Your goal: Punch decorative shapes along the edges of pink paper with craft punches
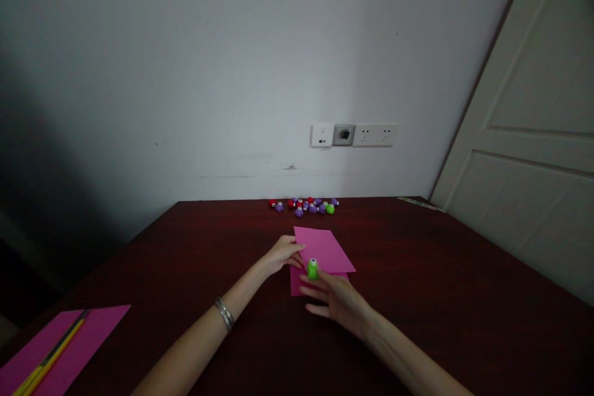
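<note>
My left hand (284, 252) pinches the left edge of a pink sheet of paper (322, 246) between thumb and fingers. A second pink layer (297, 283) shows beneath it; whether this is a fold or a separate sheet I cannot tell. In front of the paper, my right hand (335, 297) grips a small green piece with a white top (312, 270) between thumb and forefinger. Its other fingers are spread apart. The top of the green piece has a dark spot like an eye.
Several small red, purple and green pieces (312, 207) lie near the table's back edge. At the front left, yellow and dark pencil-like sticks (55, 356) rest on another pink sheet (99, 329). A thin strip (420, 203) lies at the back right. The wall (250, 74) stands behind the table.
</note>
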Action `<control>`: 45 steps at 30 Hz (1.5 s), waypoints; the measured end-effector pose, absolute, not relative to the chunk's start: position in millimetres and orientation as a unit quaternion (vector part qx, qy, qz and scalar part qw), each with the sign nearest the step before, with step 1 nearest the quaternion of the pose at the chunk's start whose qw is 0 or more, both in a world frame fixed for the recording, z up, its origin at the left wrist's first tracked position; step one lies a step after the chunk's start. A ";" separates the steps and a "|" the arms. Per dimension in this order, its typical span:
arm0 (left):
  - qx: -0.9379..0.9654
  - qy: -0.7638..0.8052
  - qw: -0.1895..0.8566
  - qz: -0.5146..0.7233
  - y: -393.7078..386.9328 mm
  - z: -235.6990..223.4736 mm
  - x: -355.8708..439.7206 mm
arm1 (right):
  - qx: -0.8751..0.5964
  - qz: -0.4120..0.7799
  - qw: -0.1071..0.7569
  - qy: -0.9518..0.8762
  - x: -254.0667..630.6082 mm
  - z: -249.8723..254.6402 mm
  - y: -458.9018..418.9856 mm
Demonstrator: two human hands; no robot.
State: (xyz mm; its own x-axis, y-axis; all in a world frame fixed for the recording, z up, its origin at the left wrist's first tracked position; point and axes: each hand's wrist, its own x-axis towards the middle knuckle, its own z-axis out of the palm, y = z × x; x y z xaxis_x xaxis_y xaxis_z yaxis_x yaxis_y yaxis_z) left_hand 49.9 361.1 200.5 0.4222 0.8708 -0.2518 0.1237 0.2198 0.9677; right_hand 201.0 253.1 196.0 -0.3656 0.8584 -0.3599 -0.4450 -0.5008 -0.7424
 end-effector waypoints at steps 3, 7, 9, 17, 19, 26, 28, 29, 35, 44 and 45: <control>0.575 0.458 0.625 0.262 358.1 200.5 48.7 | -0.386 0.776 0.399 -0.299 202.4 193.7 255.1; 0.626 0.445 0.604 0.213 355.2 201.1 45.8 | -0.417 0.766 0.376 -0.313 202.3 195.8 256.8; 0.654 0.445 0.581 0.192 353.4 202.4 43.3 | -0.423 0.766 0.369 -0.313 201.9 197.2 257.2; 0.800 0.487 0.276 0.216 342.5 214.1 32.4 | -0.454 0.749 0.355 -0.328 200.4 196.1 258.0; 0.840 0.429 0.202 0.263 339.7 213.7 30.1 | -0.471 0.736 0.347 -0.340 199.1 196.5 258.2; 0.893 0.309 0.245 0.218 331.2 204.7 27.2 | -0.512 0.696 0.324 -0.385 196.6 197.4 260.4; 0.892 0.311 0.243 0.219 330.8 204.1 27.3 | -0.526 0.676 0.305 -0.417 197.1 198.3 261.7; 0.892 0.312 0.242 0.219 331.1 203.9 27.3 | -0.530 0.665 0.295 -0.435 197.5 198.8 262.5; 0.897 0.322 0.224 0.206 335.4 200.7 25.8 | -0.585 0.588 0.244 -0.502 199.1 198.3 267.6; 0.889 0.329 0.239 0.210 338.0 196.6 24.8 | -0.606 0.437 0.243 -0.618 218.2 194.1 271.6; 0.886 0.330 0.241 0.218 339.2 195.5 25.2 | -0.596 0.383 0.258 -0.656 222.8 197.3 272.5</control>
